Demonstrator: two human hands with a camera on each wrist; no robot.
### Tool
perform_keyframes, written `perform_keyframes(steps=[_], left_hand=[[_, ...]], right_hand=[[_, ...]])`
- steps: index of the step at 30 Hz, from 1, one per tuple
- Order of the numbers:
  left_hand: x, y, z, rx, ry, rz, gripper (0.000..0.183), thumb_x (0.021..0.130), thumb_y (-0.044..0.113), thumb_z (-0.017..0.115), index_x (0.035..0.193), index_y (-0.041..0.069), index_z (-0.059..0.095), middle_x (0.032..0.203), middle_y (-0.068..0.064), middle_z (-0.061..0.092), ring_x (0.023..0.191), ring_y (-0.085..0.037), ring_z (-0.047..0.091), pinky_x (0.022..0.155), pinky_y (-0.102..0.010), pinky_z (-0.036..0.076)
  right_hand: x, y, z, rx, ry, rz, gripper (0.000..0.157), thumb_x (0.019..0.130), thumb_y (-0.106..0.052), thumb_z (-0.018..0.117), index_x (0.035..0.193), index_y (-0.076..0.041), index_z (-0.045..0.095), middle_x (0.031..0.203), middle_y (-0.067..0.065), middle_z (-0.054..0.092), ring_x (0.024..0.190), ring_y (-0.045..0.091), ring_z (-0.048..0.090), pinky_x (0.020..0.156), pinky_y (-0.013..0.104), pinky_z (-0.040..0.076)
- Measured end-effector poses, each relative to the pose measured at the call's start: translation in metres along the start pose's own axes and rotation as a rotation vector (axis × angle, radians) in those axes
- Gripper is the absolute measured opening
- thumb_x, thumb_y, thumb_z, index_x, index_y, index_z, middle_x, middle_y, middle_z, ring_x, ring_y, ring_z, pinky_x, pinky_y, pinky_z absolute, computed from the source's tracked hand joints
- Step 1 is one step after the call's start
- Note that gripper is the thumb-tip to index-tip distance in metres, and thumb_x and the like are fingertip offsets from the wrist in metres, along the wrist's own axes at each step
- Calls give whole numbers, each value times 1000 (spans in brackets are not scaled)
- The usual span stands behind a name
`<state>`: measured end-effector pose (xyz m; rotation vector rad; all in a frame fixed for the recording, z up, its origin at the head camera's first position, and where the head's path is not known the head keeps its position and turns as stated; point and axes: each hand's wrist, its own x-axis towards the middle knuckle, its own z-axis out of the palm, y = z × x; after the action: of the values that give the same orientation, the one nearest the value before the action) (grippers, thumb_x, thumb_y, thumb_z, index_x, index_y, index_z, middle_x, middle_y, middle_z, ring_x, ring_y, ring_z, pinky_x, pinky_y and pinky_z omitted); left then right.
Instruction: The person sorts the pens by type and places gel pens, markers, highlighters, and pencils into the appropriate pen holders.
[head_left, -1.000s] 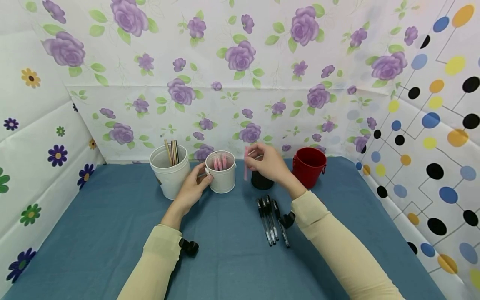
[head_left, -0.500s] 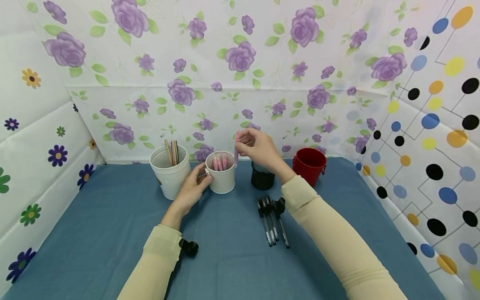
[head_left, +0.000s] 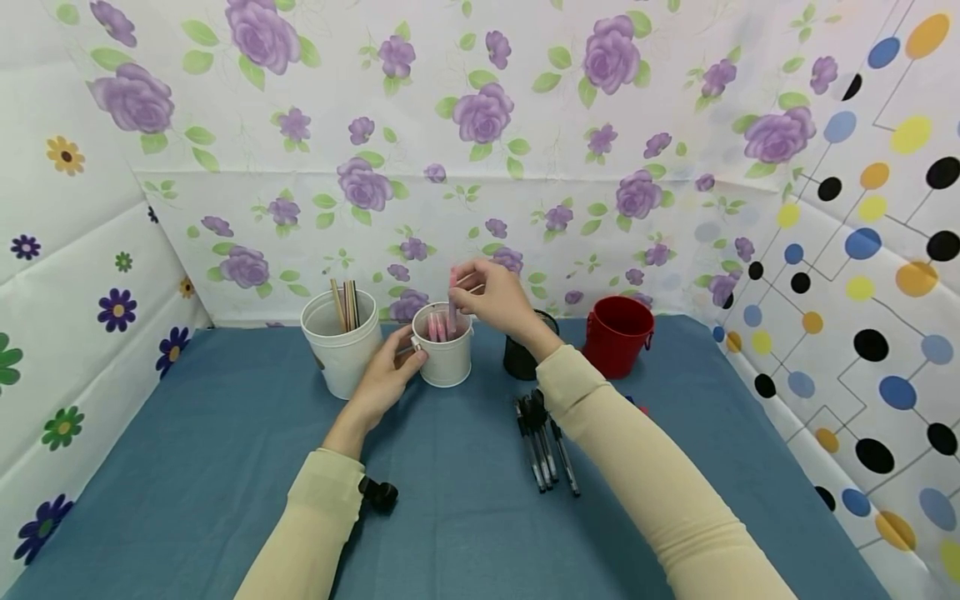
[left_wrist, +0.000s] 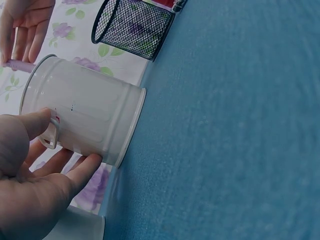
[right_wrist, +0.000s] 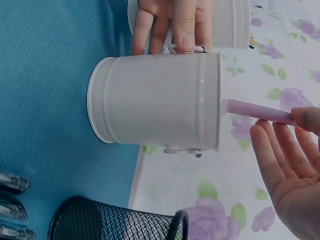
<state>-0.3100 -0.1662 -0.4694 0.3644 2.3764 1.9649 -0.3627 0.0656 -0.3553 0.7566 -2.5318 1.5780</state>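
Note:
A small white bucket [head_left: 446, 368] stands on the blue cloth with several pink pens [head_left: 437, 328] inside. On its left side my left hand [head_left: 381, 377] holds it, thumb on the small handle ear [left_wrist: 51, 132] and fingers against the wall. My right hand [head_left: 493, 293] pinches another pink pen [right_wrist: 260, 111] near its upper end, between thumb and fingers. This pen is upright over the bucket's mouth, its lower end at the rim. The bucket's wall hides the pens' lower parts in both wrist views.
To the left stands a larger white bucket [head_left: 341, 360] holding several thin sticks. A black mesh pen holder [head_left: 519, 360], partly behind the right wrist, and a red bucket [head_left: 618, 346] stand to the right. Several black-capped pens [head_left: 542, 454] lie in front. Small blue and red bits [head_left: 642, 410] show beside the right sleeve.
My right hand has moved left with the pink pen, from in front of the black mesh holder to over the small white bucket. My left hand has stayed on the bucket.

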Motion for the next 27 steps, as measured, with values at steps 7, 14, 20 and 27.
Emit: perform_keyframes(steps=[7,14,20,27], left_hand=[[1,-1,0,-6,1,6,59,113,18,56,167,10,32,165,-22,38,154,-41,37,125,-56,35],[3,-3,1,-20,7,3,59,113,15,56,166,8,32,163,-24,40,153,-43,38,125,-57,36],[4,-4,1,-21,9,8,59,112,15,56,166,7,33,162,-24,41,153,-43,39,125,-57,35],[3,-5,0,-21,4,6,59,113,16,56,166,9,32,163,-23,40,153,-43,38,125,-57,35]], right_hand=[[2,5,10,-8,-12,25,17,104,-19,73,119,-11,68,108,9,76,94,27,77,84,45,66],[2,12,16,-1,-29,68,16,104,-19,72,117,-11,68,108,10,76,93,26,76,85,49,66],[3,17,19,-37,-33,85,17,103,-19,73,118,-11,69,106,8,76,90,20,75,76,34,65],[3,20,22,-91,-34,83,18,102,-20,75,116,-11,70,104,7,78,90,18,75,78,34,64]])
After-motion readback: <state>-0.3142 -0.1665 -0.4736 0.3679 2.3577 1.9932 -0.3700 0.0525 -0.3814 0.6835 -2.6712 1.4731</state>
